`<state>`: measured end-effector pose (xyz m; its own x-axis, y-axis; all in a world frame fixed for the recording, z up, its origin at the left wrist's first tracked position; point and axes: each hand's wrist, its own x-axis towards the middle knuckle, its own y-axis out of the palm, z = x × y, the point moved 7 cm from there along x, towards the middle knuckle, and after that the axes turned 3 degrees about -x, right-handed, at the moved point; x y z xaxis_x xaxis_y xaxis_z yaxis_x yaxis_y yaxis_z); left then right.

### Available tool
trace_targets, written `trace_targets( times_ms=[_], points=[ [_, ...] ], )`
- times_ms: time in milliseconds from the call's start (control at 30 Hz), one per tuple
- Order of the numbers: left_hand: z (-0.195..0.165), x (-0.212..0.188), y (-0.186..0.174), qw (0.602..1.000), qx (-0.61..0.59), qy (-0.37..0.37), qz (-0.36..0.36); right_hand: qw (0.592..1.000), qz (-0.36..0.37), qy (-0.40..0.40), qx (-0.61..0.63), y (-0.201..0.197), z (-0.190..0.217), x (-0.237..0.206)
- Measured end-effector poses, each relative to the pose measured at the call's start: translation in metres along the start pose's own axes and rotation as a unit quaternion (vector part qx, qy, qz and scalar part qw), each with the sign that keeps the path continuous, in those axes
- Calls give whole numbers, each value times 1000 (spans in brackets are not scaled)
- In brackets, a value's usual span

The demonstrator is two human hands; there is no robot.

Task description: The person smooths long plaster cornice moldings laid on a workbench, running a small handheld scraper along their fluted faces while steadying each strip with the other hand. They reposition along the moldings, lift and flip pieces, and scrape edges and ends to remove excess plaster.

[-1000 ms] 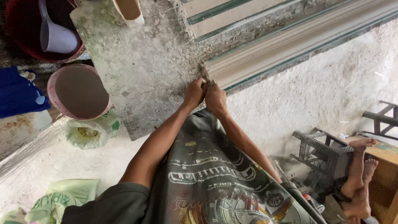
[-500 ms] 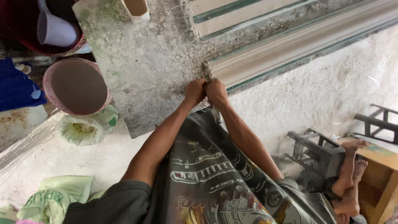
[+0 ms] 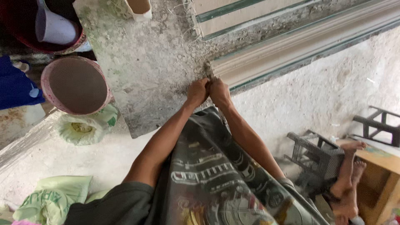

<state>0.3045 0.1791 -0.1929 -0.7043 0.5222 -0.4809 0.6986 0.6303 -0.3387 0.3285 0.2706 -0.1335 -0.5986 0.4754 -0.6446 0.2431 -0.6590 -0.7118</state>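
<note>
A long pale plaster moulding (image 3: 304,43) with a green-edged form lies along a rough grey slab (image 3: 154,62). My left hand (image 3: 197,92) and my right hand (image 3: 219,92) are pressed together at the moulding's near end, fingers curled tight around its corner. A small grey tuft (image 3: 207,69) sticks up just above the knuckles. What lies inside the fingers is hidden. A dark patterned cloth (image 3: 216,175) covers my lap below the forearms.
A pink bucket (image 3: 76,85) stands left of the slab, with a dark red tub (image 3: 50,29) holding a white jug behind it. A plastic bag (image 3: 83,129) and green sacks (image 3: 50,200) lie on the floor. At right stand a dark stool (image 3: 316,160), a wooden bench, and another person's bare feet (image 3: 348,183).
Both hands stay clenched at the moulding's end. Only the view has drifted slightly, so the hands sit a little lower in the picture.
</note>
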Motion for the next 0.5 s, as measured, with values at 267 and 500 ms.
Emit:
trace_targets(
  times_ms=[267,500],
  points=[
    [0,4,-10,998,-50,-6,-25,954,-32,-206,-215,-2,16,3],
    [-6,-10,-23,991,-77,17,-109,993,-9,-101,-63,-2,-6,-11]
  ],
)
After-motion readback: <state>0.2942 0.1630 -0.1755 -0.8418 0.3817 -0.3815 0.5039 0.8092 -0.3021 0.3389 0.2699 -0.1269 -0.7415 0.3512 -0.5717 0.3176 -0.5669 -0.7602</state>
